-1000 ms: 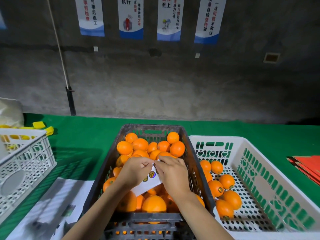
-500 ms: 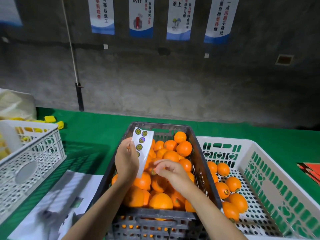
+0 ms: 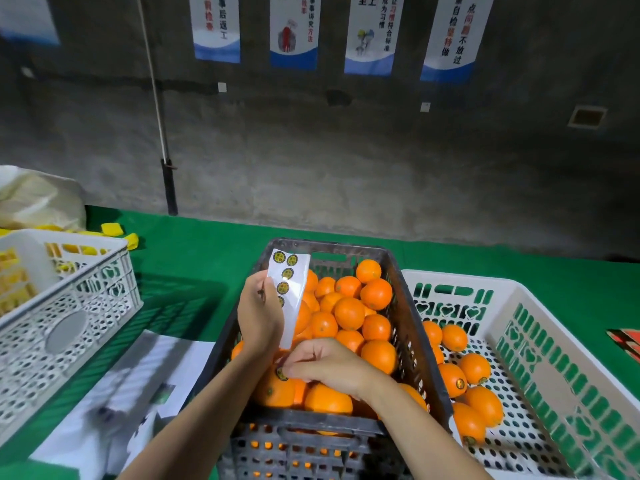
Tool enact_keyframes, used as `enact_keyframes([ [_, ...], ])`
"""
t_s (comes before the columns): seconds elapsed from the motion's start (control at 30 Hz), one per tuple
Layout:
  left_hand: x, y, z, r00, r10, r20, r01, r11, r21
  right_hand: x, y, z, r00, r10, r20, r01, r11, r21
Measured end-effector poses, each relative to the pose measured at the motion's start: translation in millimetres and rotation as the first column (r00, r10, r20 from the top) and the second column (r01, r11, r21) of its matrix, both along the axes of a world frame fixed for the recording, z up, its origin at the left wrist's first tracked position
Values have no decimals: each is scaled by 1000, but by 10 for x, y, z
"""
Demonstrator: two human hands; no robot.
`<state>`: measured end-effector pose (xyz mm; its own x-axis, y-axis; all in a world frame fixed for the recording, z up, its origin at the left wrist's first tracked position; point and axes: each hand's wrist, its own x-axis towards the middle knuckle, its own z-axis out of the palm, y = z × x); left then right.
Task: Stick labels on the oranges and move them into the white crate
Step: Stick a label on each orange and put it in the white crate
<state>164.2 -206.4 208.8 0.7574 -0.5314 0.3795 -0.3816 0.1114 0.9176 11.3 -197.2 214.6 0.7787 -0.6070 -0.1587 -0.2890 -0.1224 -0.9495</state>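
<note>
Label (image 3: 281, 373) touches the front orange (image 3: 273, 391) in the dark crate (image 3: 410, 323). Your right hand (image 3: 329, 365) pinches it, and your left hand (image 3: 258, 317) grips the sticker sheet (image 3: 289, 296). Sticking step, I'd say. Next: press flat, move orange to white crate (image 3: 467, 278).

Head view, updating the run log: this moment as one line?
left hand: grips label sheet | right hand: holds label against orange in black crate | white crate: partly filled
</note>
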Motion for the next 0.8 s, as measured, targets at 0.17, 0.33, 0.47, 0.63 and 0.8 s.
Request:
enact_keyframes([
  [0.17, -10, -5, -11, 1000, 2, 2, -2, 1000, 21, 8, -38, -69, 998, -50, 25, 49, 999, 24],
  [0.33, -18, -11, -11, 999, 16, -46, -15, 1000, 14, 44, -44, -78, 997, -42, -68, 46, 998, 47],
  [0.47, -21, -14, -7, 997, 26, -73, -27, 1000, -12, 83, -40, -57, 987, -16, -157, 15, 1000, -7],
  [0.63, -13, -22, -11, 996, 28, -85, -30, 999, -25, 85, -27, -105, 991, -27, -128, 23, 999, -35],
  [0.8, 6, -8, -24, 996, 4, -94, -9, 999, -51, -5, -57, -94, 995, 70, -77, -67, 997, 32],
])
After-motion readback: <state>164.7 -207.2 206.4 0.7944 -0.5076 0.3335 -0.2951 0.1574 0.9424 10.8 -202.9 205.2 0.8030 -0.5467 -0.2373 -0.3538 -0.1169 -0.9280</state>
